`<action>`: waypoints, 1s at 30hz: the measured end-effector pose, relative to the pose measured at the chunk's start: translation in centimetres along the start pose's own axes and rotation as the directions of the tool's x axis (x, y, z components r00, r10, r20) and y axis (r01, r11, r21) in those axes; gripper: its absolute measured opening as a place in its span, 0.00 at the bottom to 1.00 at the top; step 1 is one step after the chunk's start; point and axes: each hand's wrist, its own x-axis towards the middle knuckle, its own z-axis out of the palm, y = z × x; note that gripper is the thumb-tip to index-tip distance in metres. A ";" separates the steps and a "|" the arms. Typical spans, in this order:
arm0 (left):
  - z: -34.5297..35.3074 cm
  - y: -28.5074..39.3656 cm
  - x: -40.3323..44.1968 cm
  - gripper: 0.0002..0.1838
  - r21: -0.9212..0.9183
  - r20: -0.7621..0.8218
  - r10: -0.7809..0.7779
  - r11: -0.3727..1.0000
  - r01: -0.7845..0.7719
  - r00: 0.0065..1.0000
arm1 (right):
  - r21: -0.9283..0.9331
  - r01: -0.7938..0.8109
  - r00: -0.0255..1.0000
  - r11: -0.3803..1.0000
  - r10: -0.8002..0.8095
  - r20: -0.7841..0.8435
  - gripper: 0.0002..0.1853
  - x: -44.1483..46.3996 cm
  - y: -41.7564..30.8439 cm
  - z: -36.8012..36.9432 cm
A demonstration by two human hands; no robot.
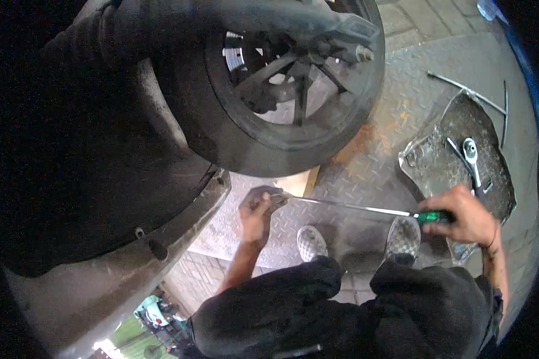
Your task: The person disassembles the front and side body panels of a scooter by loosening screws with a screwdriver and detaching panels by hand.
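Note:
A long screwdriver [365, 207] with a green and black handle lies level across the view, in front of the wheel. My right hand [466, 214] is wrapped round its handle. At the far end of the shaft, my left hand [259, 212] is closed, fingers pinched at the tip. Something small and greyish seems to sit between those fingers, too blurred to name. Just above my left hand is the black tyre [263, 158] of a spoked wheel [301, 90], with a brake disc partly visible behind the spokes.
Dark bodywork [102, 179] fills the left side. A bent metal tray [437, 170] on the right holds a ratchet [471, 157] and other small tools. A T-shaped wrench [482, 99] lies beyond it. My checkered shoes [312, 242] stand on the diamond-plate floor [353, 161]. A wooden piece [311, 181] is under the tyre.

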 end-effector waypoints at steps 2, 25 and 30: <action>-1.2 -4.2 0.4 0.13 0.168 -0.113 0.146 0.978 -0.126 0.983 | -0.150 -0.012 1.000 0.989 0.012 -0.001 0.19 0.0 2.8 2.5; -7.5 23.0 -13.1 0.11 0.988 -0.144 0.987 0.140 0.067 0.069 | 0.079 0.881 0.380 0.467 -0.595 -0.709 0.39 23.2 -19.4 18.4; -7.4 23.8 -13.7 0.11 0.987 -0.144 0.987 0.138 0.086 0.068 | -0.020 0.903 0.295 0.430 -0.653 -0.698 0.31 23.7 -18.5 17.8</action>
